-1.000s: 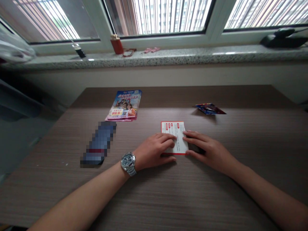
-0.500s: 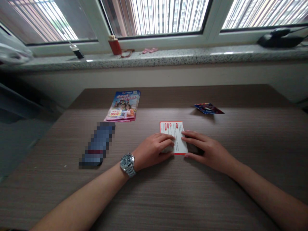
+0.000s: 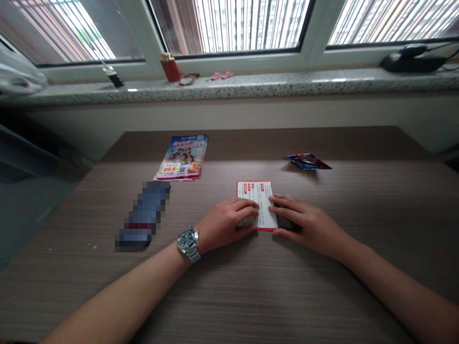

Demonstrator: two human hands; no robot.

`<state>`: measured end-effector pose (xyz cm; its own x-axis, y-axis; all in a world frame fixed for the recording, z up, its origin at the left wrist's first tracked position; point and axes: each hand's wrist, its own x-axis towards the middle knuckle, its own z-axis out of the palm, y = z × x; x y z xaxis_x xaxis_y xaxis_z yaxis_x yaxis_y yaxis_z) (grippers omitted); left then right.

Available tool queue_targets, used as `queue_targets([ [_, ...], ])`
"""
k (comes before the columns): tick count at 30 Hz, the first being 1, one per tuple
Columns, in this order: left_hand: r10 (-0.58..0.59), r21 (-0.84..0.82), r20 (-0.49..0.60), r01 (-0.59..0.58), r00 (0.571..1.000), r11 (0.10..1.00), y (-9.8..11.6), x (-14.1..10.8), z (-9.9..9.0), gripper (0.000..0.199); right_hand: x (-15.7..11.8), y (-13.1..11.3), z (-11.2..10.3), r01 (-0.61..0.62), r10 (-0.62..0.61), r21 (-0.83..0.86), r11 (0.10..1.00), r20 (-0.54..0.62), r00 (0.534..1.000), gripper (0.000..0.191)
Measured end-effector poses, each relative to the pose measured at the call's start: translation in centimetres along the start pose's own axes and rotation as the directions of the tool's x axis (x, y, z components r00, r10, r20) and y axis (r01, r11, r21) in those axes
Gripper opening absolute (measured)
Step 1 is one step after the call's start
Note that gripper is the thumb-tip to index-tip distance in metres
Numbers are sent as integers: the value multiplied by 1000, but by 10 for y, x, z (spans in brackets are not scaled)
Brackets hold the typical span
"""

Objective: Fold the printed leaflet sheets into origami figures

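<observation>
Probably, the card point(image 3: 266, 212), laid flat near the middle of the table point(image 3: 229, 296), would be found light, thin and easily creased, its smooth face prone to slip, so it is best taken by the uncovered red near edge. Over its left part the left hand point(image 3: 229, 222) is laid palm down, fingers loosely bent, while the right hand point(image 3: 304, 217) is spread open at its right edge, nothing seen gripped by either. Beyond, flyers point(image 3: 184, 155) are stacked toward the table's far left corner, and a folded paper point(image 3: 309, 161) is set toward the far edge.
</observation>
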<state>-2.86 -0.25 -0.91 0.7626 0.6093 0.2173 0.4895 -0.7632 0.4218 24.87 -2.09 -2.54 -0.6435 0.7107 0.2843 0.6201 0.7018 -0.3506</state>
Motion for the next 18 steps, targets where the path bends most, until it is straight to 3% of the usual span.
queue_targets([
  [6,12,3,-10,-12,1000,1000,2,1,-2,36,2,-3,-1,20,-20,-21,1000,-13,1000,40],
  [12,2,18,-11,-2,1000,1000,3,1,0,21,2,-5,-4,14,-15,-18,1000,-17,1000,36],
  [16,-4,13,-24,4,1000,1000,3,1,0,20,2,-3,-3,33,-33,-11,999,-27,999,41],
  [18,-1,7,-26,1,1000,1000,3,2,0,19,2,-1,-3,42,-42,4,999,-49,998,35],
])
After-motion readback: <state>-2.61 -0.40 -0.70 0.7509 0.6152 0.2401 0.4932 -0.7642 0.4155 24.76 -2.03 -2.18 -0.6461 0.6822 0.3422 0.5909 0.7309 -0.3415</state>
